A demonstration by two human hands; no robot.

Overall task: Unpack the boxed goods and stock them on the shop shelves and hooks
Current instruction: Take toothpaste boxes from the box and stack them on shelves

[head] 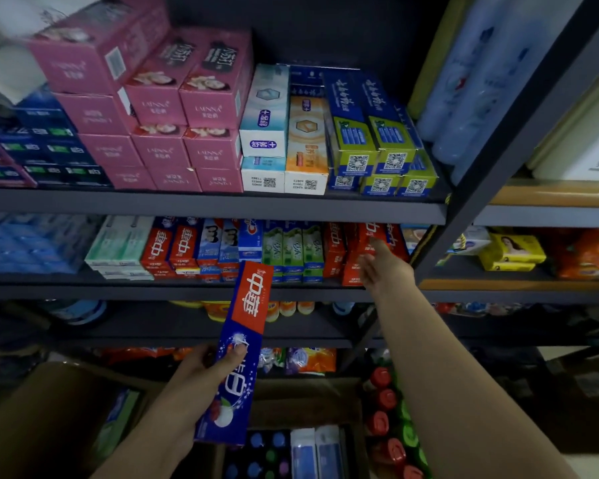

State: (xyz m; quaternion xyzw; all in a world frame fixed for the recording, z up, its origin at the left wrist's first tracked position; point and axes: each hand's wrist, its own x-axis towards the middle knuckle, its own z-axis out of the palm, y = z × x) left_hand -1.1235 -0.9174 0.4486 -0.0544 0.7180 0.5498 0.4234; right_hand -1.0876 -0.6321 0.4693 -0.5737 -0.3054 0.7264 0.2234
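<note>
My left hand [204, 369] grips a long blue-and-red toothpaste box [237, 350], held upright in front of the shelves with its red end up. My right hand [382, 264] reaches to the middle shelf [187, 290], fingers straight, touching the red toothpaste boxes [370, 243] stacked at the shelf's right end. Whether it holds one I cannot tell; the fingers look extended. More red-and-blue boxes of the same brand [173, 247] stand further left on that shelf.
The top shelf [222, 205] carries pink boxes [187, 108], white, orange and blue-yellow toothpaste boxes. A dark upright post [464, 216] stands right of my right hand. An open cardboard box [66, 409] sits at lower left. Bottles with red caps [384, 402] stand below.
</note>
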